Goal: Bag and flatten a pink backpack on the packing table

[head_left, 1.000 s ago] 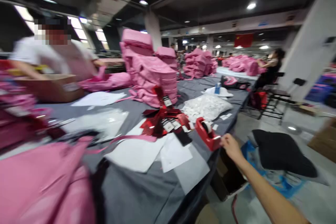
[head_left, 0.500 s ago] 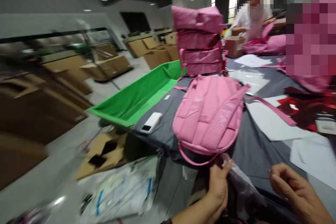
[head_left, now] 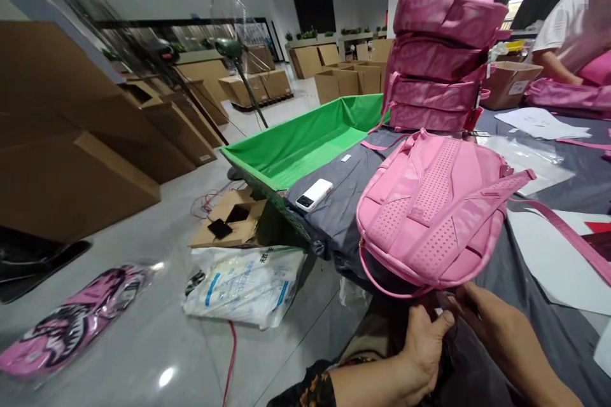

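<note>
A pink backpack (head_left: 432,210) lies on the dark-covered table with its straps and padded back facing up. Just below its near edge my left hand (head_left: 424,340) is closed in a pinch on a clear plastic bag (head_left: 447,303). My right hand (head_left: 501,324) meets it from the right, fingers pressed together at the same plastic, close under the backpack. Most of the bag is hidden by the hands and in shadow. The backpack's carry loop (head_left: 382,286) hangs over the table edge, left of my hands.
Behind stand stacked pink backpacks (head_left: 442,57). A green-lined bin (head_left: 296,140) adjoins the table, near a white device (head_left: 314,194). Papers (head_left: 556,254) lie right. On the floor are a white plastic parcel (head_left: 243,286) and a wrapped pink item (head_left: 76,324). A co-worker (head_left: 568,32) stands far right.
My right hand has come in from the right to meet my left hand at the plastic. The view has swung left, so the backpack and table appear further right.
</note>
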Available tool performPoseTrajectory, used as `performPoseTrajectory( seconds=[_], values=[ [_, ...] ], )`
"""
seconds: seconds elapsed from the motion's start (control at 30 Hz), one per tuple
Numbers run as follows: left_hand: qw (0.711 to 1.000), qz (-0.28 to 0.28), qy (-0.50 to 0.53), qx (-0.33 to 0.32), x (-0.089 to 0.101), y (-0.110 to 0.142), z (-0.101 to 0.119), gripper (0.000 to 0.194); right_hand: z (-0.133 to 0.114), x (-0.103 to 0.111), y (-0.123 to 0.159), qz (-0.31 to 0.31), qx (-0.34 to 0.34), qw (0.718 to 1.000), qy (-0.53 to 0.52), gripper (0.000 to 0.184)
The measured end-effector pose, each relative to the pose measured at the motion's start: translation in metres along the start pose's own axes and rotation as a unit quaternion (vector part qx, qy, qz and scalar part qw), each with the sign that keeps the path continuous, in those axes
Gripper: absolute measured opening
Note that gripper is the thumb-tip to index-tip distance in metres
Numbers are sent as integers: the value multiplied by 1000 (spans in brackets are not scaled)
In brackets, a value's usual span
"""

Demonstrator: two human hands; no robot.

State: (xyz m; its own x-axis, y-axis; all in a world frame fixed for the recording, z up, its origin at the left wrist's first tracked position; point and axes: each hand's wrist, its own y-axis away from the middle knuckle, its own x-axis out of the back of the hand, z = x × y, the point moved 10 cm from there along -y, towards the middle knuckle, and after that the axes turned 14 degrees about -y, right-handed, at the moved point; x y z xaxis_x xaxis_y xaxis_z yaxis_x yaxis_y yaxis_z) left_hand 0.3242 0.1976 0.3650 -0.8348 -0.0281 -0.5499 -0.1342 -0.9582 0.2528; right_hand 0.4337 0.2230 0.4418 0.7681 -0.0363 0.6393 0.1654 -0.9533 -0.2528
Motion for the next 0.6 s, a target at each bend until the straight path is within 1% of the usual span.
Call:
performPoseTrajectory(
  seconds=[0.07,0.13,0.23,0.3,0.37,0.47,0.53,0.6],
  values=[
    [1000,-1,18,12,2,0,-4,60,4,1,0,-2,-17,1000,-11,41],
    [999,29,29,27,9,-2,-9,62,11,3,0,-6,-42,998,-39,45],
    [996,79,31,28,19,-7,-13,61,20,-1,0,-56,-80,989,-109,50],
    [996,77,41,32,19,-10,-16,58,23,-5,0,-83,-94,982,-143,49],
    [996,66,45,33,18,-13,-16,57,26,-10,-2,-83,-103,978,-160,45],
    [998,61,0,17,20,-14,-9,54,34,-24,-2,-85,-117,974,-175,41],
    [997,69,-35,12,23,-14,-5,54,41,-32,-1,-87,-122,973,-174,42],
    [996,77,-39,16,24,-13,-4,56,48,-33,0,-69,-129,979,-139,43]
  ],
)
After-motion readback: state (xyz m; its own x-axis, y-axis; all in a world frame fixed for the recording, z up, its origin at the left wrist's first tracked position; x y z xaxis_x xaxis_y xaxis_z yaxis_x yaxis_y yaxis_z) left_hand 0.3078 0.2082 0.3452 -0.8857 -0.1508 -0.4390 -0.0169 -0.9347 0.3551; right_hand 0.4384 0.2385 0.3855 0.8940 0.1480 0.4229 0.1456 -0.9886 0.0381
